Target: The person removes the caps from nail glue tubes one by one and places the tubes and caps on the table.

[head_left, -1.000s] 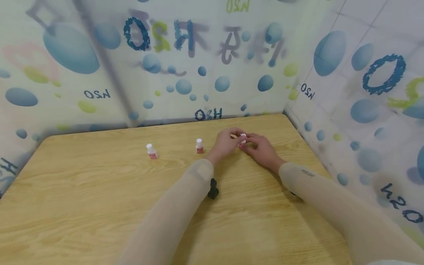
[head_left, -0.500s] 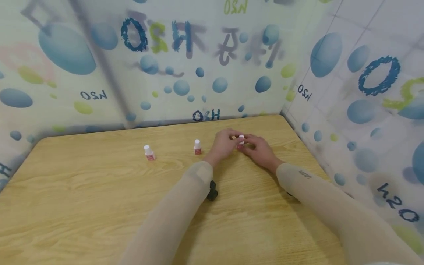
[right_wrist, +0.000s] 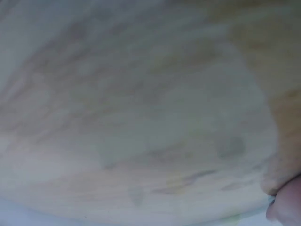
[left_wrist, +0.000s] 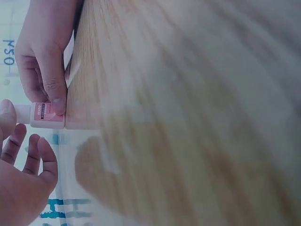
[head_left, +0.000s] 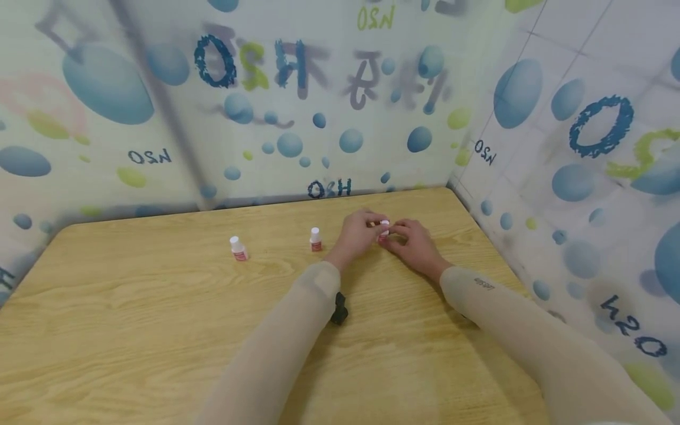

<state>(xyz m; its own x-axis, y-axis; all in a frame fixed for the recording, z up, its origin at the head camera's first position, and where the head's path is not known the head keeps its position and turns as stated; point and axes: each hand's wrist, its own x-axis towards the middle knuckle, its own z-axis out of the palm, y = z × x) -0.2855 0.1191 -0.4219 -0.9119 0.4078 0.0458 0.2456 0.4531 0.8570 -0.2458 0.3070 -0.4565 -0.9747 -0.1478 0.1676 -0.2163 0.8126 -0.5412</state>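
A small white bottle with a pink label [head_left: 383, 235] stands on the wooden table between both hands. My left hand [head_left: 358, 236] pinches its white cap [left_wrist: 22, 114] between thumb and index finger; the other fingers curve loosely below in the left wrist view. Gripping the bottle's labelled body low down between thumb and fingers is my right hand [head_left: 418, 247]. In the left wrist view the bottle's label [left_wrist: 44, 112] is partly covered by the right thumb. Only a blurred bit of fingers [right_wrist: 288, 205] shows in the right wrist view.
Two similar capped bottles stand left of the hands, one nearby [head_left: 316, 241] and one farther left [head_left: 239, 250]. The wooden table [head_left: 133, 330] meets a patterned back wall [head_left: 287, 118] and a right wall [head_left: 579, 195]. A black wrist device [head_left: 340, 310] hangs under the left sleeve.
The head view has shifted slightly. Both hands stay on the same bottle, with only slight finger movement at the cap; the other two bottles stand as before.
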